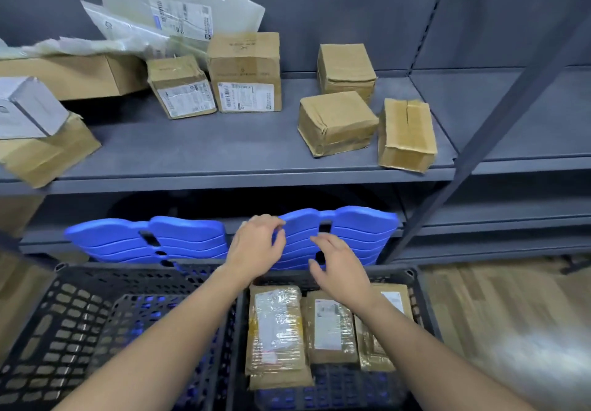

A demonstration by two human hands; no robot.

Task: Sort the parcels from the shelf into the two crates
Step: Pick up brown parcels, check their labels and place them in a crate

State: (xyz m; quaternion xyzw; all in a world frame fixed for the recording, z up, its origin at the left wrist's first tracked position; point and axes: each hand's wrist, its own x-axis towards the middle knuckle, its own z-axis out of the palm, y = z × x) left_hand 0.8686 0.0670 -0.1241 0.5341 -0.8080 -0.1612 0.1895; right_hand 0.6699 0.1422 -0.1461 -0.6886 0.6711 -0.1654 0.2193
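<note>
Two black perforated crates stand side by side below the shelf. The left crate [80, 324] holds no parcel that I can see. The right crate [419, 286] holds several flat taped cardboard parcels [276, 330]. My left hand [256, 247] and my right hand [339, 266] hover above the far rim of the right crate, fingers loosely bent, holding nothing. On the grey shelf [208, 148] several brown boxes remain: a labelled pair [246, 74] at the middle and three plain ones [335, 122] at the right.
Blue plastic stools [153, 238] are stacked behind the crates, under the shelf. Clear plastic mailers [179, 17] lean on the back wall; a grey-white box [25, 106] lies on cartons at the left. A dark diagonal shelf brace [479, 142] crosses the right side.
</note>
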